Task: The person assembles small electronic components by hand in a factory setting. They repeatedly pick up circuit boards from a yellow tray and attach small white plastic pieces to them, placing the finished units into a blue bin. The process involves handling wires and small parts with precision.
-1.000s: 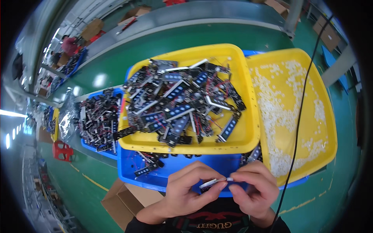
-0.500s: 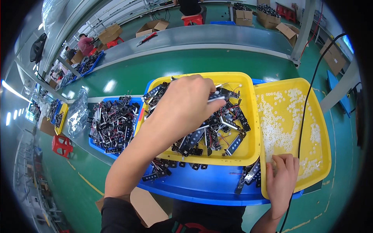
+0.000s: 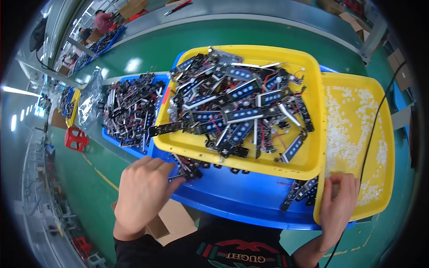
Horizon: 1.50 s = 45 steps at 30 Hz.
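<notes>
My left hand (image 3: 145,192) is at the left end of the blue tray (image 3: 250,196). Its thumb and fingers close on the edge of a small black circuit board (image 3: 190,170), in a little cluster of boards there. Above it, a yellow tray (image 3: 272,167) carries a heap of circuit boards (image 3: 243,115) with bluish display strips, silver edges and thin wires. My right hand (image 3: 342,201) rests in the near left corner of a second yellow tray (image 3: 386,178), fingers curled to the thumb. Small white rings (image 3: 344,134) lie scattered in that tray; whatever the right fingertips pinch is hidden.
Another blue tray (image 3: 107,129) piled with boards stands to the left, beside a clear plastic bag (image 3: 90,100). A black cable (image 3: 373,120) hangs across the right yellow tray. Further boards (image 3: 301,192) lie in the blue tray's right end. A red stool (image 3: 76,138) stands on the floor.
My left hand has moved from above the heaped yellow tray down and left to the boards in the blue tray. My right hand stays in the ring tray. The view has shifted downward.
</notes>
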{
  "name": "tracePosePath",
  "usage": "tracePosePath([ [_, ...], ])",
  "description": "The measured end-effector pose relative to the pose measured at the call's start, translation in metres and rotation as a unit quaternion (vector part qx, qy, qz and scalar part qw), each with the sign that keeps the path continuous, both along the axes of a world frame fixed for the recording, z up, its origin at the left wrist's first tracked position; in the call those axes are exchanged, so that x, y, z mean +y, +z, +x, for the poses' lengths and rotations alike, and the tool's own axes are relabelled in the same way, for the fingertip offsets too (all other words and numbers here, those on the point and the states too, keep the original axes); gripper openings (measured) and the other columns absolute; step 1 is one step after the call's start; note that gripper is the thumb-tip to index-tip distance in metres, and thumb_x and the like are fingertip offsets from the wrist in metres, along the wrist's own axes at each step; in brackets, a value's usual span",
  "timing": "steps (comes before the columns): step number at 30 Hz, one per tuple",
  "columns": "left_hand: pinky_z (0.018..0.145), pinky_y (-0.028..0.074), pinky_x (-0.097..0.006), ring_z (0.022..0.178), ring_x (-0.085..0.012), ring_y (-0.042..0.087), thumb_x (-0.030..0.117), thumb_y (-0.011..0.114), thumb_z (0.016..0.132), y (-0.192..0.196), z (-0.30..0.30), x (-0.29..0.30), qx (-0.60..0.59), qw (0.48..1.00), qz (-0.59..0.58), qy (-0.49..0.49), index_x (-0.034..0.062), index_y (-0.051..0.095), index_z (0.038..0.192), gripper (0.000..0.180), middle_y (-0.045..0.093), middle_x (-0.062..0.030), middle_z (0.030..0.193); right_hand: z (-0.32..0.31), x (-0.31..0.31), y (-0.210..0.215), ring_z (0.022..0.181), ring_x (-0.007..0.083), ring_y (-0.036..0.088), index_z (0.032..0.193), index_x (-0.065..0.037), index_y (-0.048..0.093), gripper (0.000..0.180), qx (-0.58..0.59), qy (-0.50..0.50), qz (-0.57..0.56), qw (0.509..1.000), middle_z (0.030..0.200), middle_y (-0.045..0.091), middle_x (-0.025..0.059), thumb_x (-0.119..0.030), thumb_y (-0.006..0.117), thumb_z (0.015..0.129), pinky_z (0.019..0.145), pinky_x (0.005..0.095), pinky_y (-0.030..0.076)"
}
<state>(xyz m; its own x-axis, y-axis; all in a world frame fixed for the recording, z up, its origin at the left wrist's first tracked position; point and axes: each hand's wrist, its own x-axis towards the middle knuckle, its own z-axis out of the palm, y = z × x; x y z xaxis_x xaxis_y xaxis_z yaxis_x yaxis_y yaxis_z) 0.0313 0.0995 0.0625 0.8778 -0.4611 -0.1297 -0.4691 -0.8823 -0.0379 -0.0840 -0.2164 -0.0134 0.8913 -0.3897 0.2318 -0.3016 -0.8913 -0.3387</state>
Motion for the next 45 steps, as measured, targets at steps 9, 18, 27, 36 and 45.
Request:
tracePosePath([
  [9, 0.077, 0.052, -0.043, 0.088, -0.0324, 0.065, 0.027, 0.073, 0.080, -0.049, 0.010, 0.038, 0.158, 0.987, 0.005, 0.009, 0.0071, 0.069, 0.098, 0.027, 0.067, -0.0133, 0.087, -0.001, -0.009, -0.011, 0.081, 0.0334, 0.049, 0.090, 0.002, 0.057, 0.004, -0.009, 0.029, -0.016, 0.999, 0.084, 0.052, 0.0155, -0.002, 0.057, 0.089, 0.075, 0.0410, 0.040],
  [18, 0.060, 0.052, -0.040, 0.070, -0.0280, 0.064, 0.024, 0.069, 0.084, -0.017, -0.006, 0.046, 0.059, 0.994, -0.083, -0.042, 0.0068, 0.068, 0.095, 0.020, 0.060, -0.0083, 0.077, -0.001, 0.002, 0.003, 0.071, 0.0233, 0.065, 0.100, 0.000, 0.073, 0.018, -0.127, 0.008, -0.085, 0.988, 0.085, 0.069, 0.0151, -0.014, 0.071, 0.088, 0.062, 0.0343, 0.053],
  [27, 0.062, 0.053, -0.031, 0.069, -0.0186, 0.069, 0.006, 0.074, 0.080, -0.030, 0.000, 0.031, 0.176, 0.845, -0.505, 0.030, -0.0052, 0.069, 0.104, 0.027, 0.072, -0.0129, 0.088, -0.015, 0.001, -0.003, 0.085, 0.0234, 0.053, 0.100, 0.007, 0.060, 0.013, -0.264, 0.015, 0.015, 0.964, 0.095, 0.059, 0.0131, 0.001, 0.060, 0.088, 0.076, 0.0303, 0.043],
  [36, 0.086, 0.052, -0.031, 0.099, -0.0211, 0.067, 0.000, 0.057, 0.093, -0.072, -0.030, -0.035, 0.423, 0.558, -0.708, 0.090, -0.0072, 0.055, 0.121, 0.028, 0.068, -0.0168, 0.103, 0.012, 0.071, 0.021, 0.072, 0.0215, 0.064, 0.095, 0.002, 0.070, 0.024, -0.212, 0.231, 0.376, 0.872, 0.088, 0.067, 0.0150, 0.011, 0.072, 0.073, 0.063, 0.0277, 0.051],
  [45, 0.071, 0.049, -0.026, 0.079, -0.0133, 0.062, 0.001, 0.063, 0.089, -0.064, -0.038, -0.063, 0.388, 0.593, -0.700, 0.091, -0.0063, 0.061, 0.106, 0.019, 0.067, -0.0095, 0.089, 0.014, 0.085, -0.002, 0.075, 0.0117, 0.061, 0.101, 0.002, 0.070, 0.022, -0.194, 0.123, 0.625, 0.746, 0.095, 0.066, 0.0122, 0.010, 0.070, 0.081, 0.063, 0.0224, 0.048],
])
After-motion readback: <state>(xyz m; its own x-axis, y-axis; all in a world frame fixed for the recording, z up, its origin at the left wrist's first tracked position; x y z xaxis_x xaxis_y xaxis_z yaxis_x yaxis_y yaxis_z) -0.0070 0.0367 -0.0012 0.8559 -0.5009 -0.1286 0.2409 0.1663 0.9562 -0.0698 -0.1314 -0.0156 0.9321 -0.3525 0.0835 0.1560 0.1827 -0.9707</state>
